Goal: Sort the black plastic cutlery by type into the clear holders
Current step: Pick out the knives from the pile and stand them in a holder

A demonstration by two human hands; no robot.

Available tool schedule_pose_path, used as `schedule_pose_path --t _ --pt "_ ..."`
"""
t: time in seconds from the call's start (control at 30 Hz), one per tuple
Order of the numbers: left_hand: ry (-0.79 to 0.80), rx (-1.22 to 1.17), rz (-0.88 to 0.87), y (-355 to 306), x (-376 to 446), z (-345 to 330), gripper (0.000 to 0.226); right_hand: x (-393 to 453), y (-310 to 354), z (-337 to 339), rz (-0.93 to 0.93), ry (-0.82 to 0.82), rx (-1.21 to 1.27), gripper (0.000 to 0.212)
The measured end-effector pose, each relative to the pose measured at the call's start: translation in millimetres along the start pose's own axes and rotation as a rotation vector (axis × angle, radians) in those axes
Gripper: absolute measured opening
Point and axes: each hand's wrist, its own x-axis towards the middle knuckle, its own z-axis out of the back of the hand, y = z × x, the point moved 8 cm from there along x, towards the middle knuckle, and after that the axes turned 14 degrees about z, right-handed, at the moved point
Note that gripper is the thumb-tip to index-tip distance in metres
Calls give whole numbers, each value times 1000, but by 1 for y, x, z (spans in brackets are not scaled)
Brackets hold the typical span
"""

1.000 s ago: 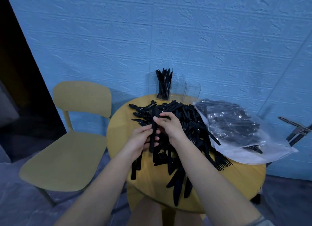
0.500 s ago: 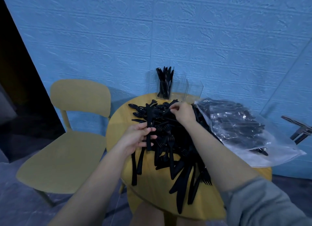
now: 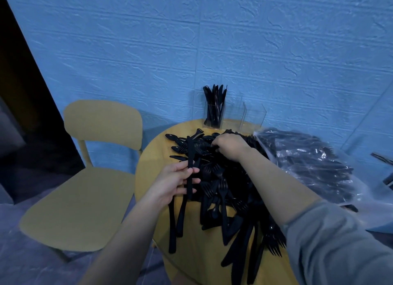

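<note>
left hand [image 3: 172, 183] holds knives [image 3: 190, 157] upright, tips toward the wall.

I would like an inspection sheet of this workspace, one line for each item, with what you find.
Surface: round yellow table, mostly covered by cutlery.
Job's things: loose pile of black cutlery, forks, spoons and knives mixed; clear holders at the far edge, the left one holding upright knives, the others look empty.
Clutter: clear plastic bag with more black cutlery, at the right of the table.
Hands: left hand grips a small bundle of knives; right hand reaches into the far part of the pile, fingers curled among the pieces.
Cables: nothing seen.
Surroundings: yellow chair at the left, blue textured wall behind.
</note>
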Motion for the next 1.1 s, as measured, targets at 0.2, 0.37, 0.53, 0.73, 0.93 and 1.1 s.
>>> schedule_pose_path --t 0.2,0.37,0.53,0.73,0.93,1.1 --pt "-27 12 -30 2 -1 2 28 -32 -7 41 -81 -433 183 29" --pt "-60 9 -71 -3 -8 -2 31 -81 -25 86 -335 -933 673 24" --pt "-71 4 -127 -10 -21 -9 30 -97 -10 102 -307 -1017 1280 12" --pt "-10 44 -156 -9 -33 -25 30 -85 32 64 -263 -790 1568 9" --pt "80 60 -140 2 -41 -31 29 -85 49 42 -251 -734 1441 12" --pt "57 120 -163 8 -41 -29 29 -89 56 30 -267 -732 1424 18"
